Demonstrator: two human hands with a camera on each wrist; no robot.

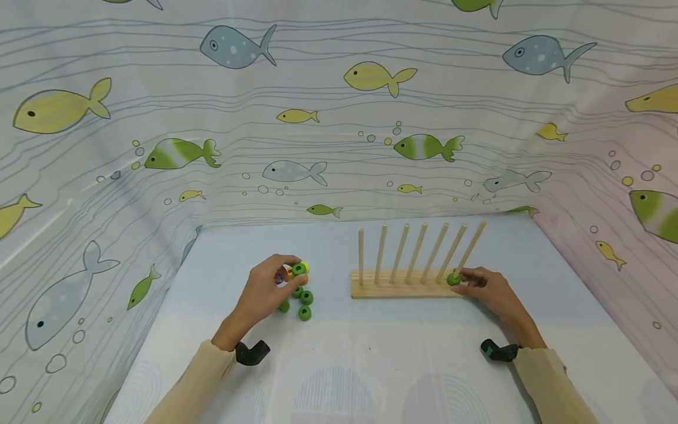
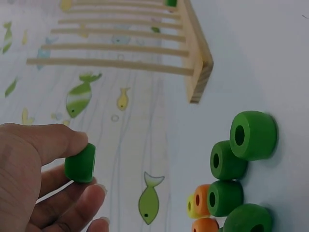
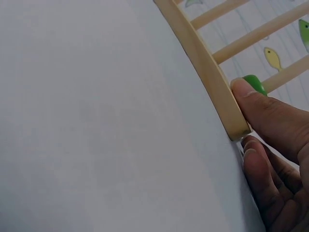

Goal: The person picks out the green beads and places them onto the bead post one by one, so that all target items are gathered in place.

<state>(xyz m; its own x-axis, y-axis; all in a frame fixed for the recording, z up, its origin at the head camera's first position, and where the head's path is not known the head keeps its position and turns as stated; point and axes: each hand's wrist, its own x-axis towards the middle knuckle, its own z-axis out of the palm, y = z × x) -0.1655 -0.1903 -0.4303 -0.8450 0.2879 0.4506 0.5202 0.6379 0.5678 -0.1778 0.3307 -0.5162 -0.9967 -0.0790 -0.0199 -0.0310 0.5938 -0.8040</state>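
Note:
My left hand (image 1: 262, 288) pinches a green bead (image 2: 81, 163) between thumb and fingers, above a small group of beads. Several loose green beads (image 1: 304, 313) with holes lie below it, with orange beads (image 2: 203, 199) and a yellow bead (image 2: 190, 207) among them, partly hidden. To the right stands a wooden peg rack (image 1: 402, 290) with several upright pegs in a row. At its right end my right hand (image 1: 492, 291) holds a second green bead (image 1: 453, 280) low on the last peg, at the base. The thumb covers part of that bead in the right wrist view.
The pegs (image 1: 379, 253) rise from the rack toward the back wall. A pale cloth (image 1: 371, 377) covers the table, and a fish-patterned sheet (image 1: 339, 135) hangs around the back and sides. A black wrist mount (image 1: 253, 353) sits at each sleeve.

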